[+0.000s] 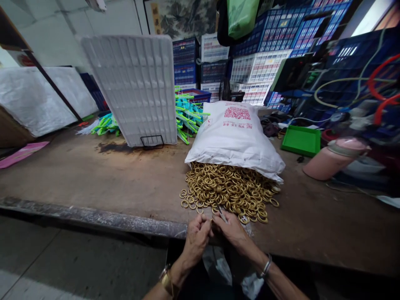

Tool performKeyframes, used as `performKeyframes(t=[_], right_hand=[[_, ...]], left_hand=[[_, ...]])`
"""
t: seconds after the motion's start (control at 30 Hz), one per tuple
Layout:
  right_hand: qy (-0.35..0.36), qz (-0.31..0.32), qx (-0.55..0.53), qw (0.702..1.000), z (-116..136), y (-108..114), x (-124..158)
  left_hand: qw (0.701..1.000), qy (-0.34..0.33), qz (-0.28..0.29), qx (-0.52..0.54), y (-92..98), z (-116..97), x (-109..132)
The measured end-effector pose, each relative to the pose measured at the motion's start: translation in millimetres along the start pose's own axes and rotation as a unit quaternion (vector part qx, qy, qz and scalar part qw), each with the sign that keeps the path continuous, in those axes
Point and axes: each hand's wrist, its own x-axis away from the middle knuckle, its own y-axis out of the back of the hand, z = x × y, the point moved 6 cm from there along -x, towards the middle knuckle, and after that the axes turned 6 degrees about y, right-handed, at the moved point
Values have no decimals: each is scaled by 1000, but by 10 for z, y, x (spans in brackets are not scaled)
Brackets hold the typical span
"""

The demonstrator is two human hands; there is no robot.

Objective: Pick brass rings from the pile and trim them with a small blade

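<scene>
My left hand is closed in a pinch at the table's front edge; what sits between its fingertips is too small and hidden to make out. Close beside it, my right hand grips a slim metal blade-like tool that points up and away from me. The fingertips of both hands nearly meet. Just beyond them lies a heap of gold-coloured rings, spilling from the mouth of a white sack printed in red. A few loose rings lie at the heap's left edge.
A white ribbed plastic tray stands upright, with bright green and turquoise pieces behind it. To the right are a green tray and a pink bottle. Stacked blue and white crates line the back.
</scene>
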Motion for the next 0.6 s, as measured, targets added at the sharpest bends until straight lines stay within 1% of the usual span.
performKeyframes(t=[0.07, 0.17, 0.4, 0.47, 0.53, 0.6], right_hand=[[4, 7, -7, 1000, 6, -10, 2], [12, 32, -19, 999, 42, -40, 14], [14, 28, -12, 999, 97, -25, 15], [25, 10, 22, 999, 90, 1, 9], [61, 1, 82, 995, 103, 12, 19], [106, 20, 153, 982, 123, -25, 49]], left_hand=[[999, 22, 30, 25, -33, 18, -1], [996, 33, 61, 50, -72, 6, 7], [991, 43, 67, 105, -79, -20, 40], [991, 44, 63, 112, -74, -28, 49], [992, 42, 52, 105, -59, -40, 55], [995, 31, 41, 91, -38, -62, 59]])
